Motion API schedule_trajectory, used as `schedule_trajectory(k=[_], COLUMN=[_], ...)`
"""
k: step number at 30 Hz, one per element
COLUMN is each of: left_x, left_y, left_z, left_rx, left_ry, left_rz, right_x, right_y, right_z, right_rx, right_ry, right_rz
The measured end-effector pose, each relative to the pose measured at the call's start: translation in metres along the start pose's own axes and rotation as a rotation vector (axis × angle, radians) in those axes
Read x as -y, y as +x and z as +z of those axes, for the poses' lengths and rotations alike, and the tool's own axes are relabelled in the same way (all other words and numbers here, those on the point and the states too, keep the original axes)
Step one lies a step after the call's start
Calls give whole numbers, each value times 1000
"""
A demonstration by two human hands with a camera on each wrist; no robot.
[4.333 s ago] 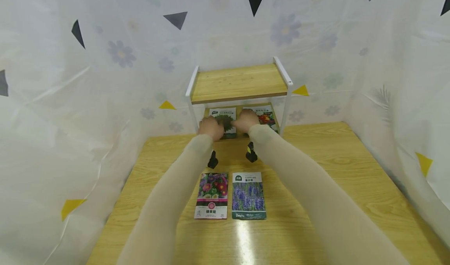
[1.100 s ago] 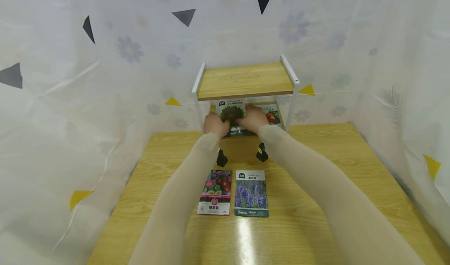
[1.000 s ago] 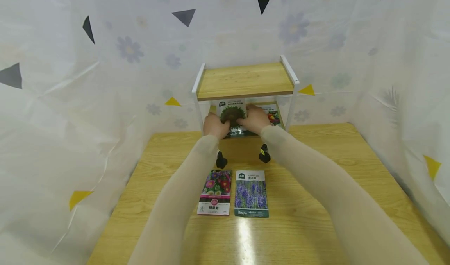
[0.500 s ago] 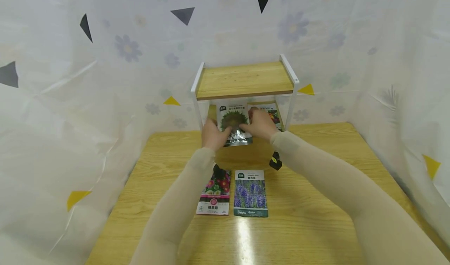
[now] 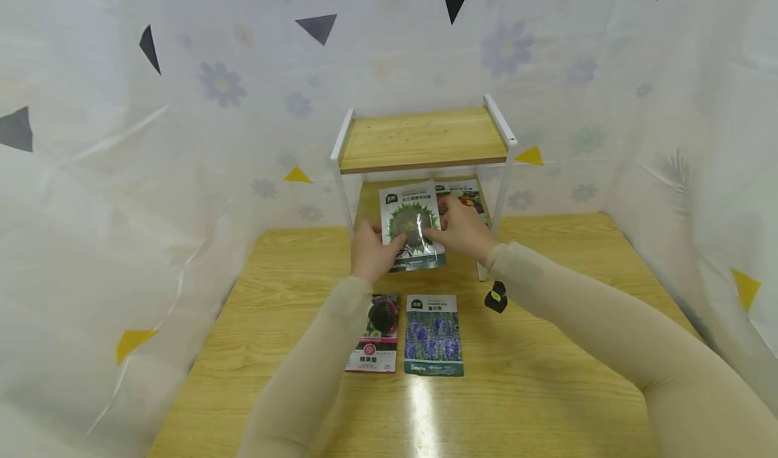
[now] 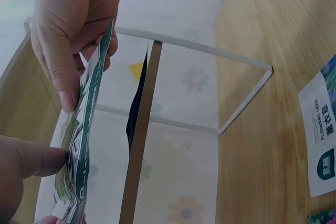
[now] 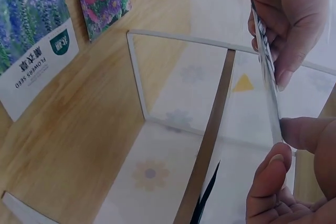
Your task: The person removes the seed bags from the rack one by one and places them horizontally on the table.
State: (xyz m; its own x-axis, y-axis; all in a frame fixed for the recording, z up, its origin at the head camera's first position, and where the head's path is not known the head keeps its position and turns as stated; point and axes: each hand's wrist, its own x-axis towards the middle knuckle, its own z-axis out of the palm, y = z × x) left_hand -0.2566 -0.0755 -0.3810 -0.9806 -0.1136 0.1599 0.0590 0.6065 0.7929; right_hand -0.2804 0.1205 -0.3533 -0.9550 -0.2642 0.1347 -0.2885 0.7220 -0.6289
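Both hands hold a seed packet [image 5: 413,208] with a white top, a spiky green flower head and a dark green bottom band. My left hand [image 5: 372,252] pinches its left edge, thumb across the front. My right hand [image 5: 467,230] pinches the right edge. The packet is tilted just in front of the lower shelf board [image 5: 367,205]. Edge-on in the left wrist view, the packet [image 6: 84,129] lies between both thumbs and fingers. Another seed packet [image 5: 460,188] with red and orange flowers lies on that board, partly behind my right hand.
A small rack with a wooden top board [image 5: 422,137] and white frame stands at the table's back. Near me on the table [image 5: 547,377] lie a purple flower packet [image 5: 433,333] and a pink flower packet [image 5: 372,358]. Black devices [image 5: 496,298] hang under the wrists.
Both hands have drawn the green flower-head packet up off the lower shelf and toward me, past its front edge. The red-flower packet and the two table packets stay in place.
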Motion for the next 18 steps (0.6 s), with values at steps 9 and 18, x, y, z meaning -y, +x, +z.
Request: schedule_trajectory(k=[9,18], left_x=[1,-8], left_y=[-20,-40], left_z=[8,16], left_rx=[10,21], left_ry=[7,23], left_rz=[74,134], right_x=[-18,-34], right_y=[-24,-45], right_z=[1,-3], right_rx=[19,15], right_ry=[81,142], right_rz=[-10,-44])
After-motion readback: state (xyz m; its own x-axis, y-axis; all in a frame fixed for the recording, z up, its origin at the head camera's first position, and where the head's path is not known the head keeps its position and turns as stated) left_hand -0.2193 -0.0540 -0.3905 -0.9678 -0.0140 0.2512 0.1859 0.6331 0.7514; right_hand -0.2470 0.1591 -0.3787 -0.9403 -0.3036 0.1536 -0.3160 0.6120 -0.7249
